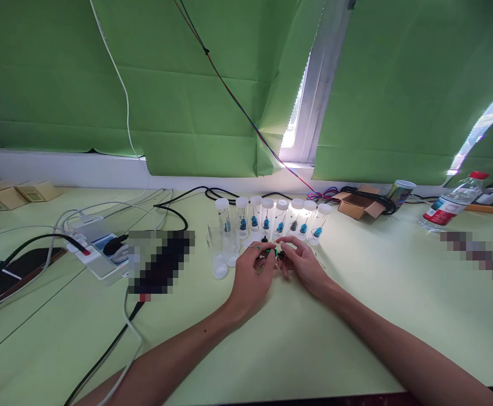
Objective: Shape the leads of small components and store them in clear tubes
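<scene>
Pale tabletop [382,276] holds an illegibly labelled bottle [449,206]; left hand [252,273] and right hand [304,266] pinch green-black parts [278,254].

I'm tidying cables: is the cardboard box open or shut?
Open. The cardboard box has its flaps spread outward, and black cable lies over its top.

From the wearer's head, we look forward and down, close over the bench [369,287]. We face green blinds [187,90] beyond it.

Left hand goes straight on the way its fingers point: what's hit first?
Likely the right hand, just past the small green-and-black part between both hands; exact depth is unclear.
</scene>
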Demonstrator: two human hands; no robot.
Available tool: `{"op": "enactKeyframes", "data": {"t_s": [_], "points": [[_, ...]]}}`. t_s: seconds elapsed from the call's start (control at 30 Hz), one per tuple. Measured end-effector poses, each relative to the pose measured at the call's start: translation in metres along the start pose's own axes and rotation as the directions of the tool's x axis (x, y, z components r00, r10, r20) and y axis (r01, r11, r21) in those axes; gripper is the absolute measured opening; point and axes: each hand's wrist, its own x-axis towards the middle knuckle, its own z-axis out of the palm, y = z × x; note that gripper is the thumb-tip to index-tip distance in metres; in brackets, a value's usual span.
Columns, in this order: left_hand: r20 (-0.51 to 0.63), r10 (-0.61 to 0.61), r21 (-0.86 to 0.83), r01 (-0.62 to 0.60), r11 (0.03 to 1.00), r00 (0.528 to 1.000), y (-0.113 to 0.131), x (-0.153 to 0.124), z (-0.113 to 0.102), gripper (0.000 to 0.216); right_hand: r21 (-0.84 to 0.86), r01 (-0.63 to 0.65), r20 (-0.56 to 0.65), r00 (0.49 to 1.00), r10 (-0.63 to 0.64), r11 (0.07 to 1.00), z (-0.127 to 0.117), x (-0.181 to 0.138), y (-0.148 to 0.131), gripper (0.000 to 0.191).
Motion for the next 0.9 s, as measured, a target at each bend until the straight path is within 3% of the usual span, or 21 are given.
{"op": "enactKeyframes", "data": {"t_s": [0.9], "points": [[-0.046, -0.078, -0.054, 0.075, 0.996, 0.996, -0.002, 0.0014, 0.0012, 0.022, -0.07, 0.036, 0.038, 0.999, -0.033, 0.997, 0.0019, -0.002, -0.0037, 0.037]]}}
